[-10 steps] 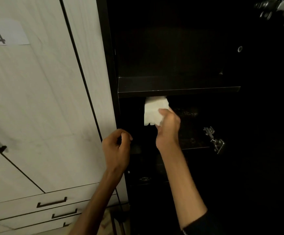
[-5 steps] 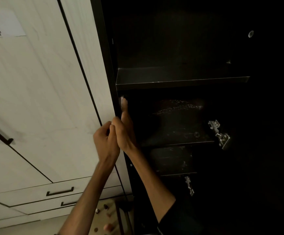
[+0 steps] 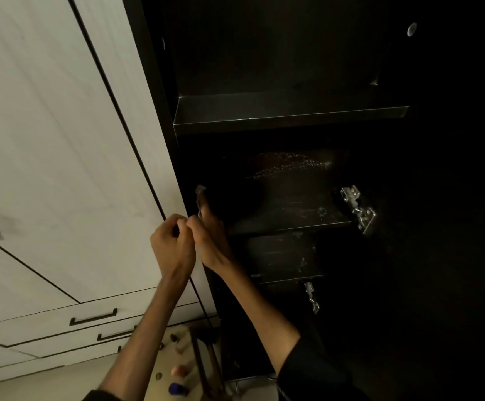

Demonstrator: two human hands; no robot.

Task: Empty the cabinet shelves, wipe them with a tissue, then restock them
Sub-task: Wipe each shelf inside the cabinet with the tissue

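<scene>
Both hands met at the left front edge of the dark cabinet, level with the middle shelf. The left hand was curled, its fingertips drawn in against the thumb and touching the right hand; whether anything was pinched between those fingers could not be told. The right hand pointed upward along the cabinet's left inner side, fingers curled round a thin strip of tissue. Only a small pale tip of the tissue showed above the right hand's fingers, just inside the cabinet's left wall and above the middle shelf; the remainder was hidden in the grip or in shadow.

The upper shelf sat above the hands and well apart from them. Pale specks and streaks marked the back panel above the middle shelf. Metal hinges were fixed on the cabinet's right side, well apart from both hands. To the left stood pale cabinet doors with drawers beneath. Small bottles lay on the floor below the forearms; their details were too blurred to make out.
</scene>
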